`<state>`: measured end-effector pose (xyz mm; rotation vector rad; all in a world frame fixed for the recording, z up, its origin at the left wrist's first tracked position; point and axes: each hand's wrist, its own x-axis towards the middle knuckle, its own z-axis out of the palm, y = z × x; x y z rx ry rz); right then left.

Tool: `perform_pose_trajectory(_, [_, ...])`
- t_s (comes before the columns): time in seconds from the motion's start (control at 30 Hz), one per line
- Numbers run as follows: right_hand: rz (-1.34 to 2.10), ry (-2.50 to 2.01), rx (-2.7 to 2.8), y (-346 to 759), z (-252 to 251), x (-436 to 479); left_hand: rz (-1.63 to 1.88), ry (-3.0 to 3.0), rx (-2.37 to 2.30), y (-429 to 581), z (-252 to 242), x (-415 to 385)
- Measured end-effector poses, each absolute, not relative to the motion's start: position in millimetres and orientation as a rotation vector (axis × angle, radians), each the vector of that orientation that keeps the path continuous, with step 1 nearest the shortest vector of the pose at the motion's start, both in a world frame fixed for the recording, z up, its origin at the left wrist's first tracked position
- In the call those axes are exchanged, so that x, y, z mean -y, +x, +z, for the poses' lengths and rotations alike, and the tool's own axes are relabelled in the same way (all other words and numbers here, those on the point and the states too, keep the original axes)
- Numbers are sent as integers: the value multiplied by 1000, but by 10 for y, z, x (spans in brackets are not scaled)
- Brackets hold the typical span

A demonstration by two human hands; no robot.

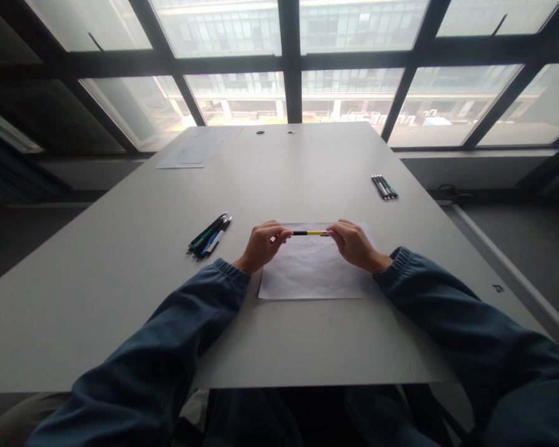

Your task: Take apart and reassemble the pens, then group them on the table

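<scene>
A black and yellow pen (310,233) is held level between my two hands, above a sheet of paper (314,273). My left hand (263,243) pinches its dark end. At the other end, the fingers of my right hand (351,242) are closed on it near the clip. Faint marks cover the paper, which lies on the white table (279,347). To the left of my left hand lies a loose pile of pens (209,237), black, green and blue. Farther back on the right, several pens (384,187) lie side by side in a neat row.
More papers (190,149) lie at the far left of the table. Two small round items, one a dark disc (259,132), sit near the far edge. Large windows (289,93) stand behind the table. A small dark mark (498,288) shows near the right edge.
</scene>
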<state>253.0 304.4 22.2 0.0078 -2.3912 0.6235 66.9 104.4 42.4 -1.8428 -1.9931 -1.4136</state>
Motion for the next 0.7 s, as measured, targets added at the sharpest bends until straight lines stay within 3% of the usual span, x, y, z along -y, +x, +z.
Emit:
perform_pose_trajectory(0.2, [770, -41, 2340, 2527, 229, -3035, -1432, -1817, 2005, 670, 410, -1038])
perform_pose_trajectory(0.53, [1841, -203, 1826, 2478, 262, -3031, -1507, -1830, 2107, 660, 352, -1029])
perform_pose_trajectory(0.7, [2164, -251, 1481, 2461, 314, -3047, -1559, -2048, 1992, 652, 319, -1037])
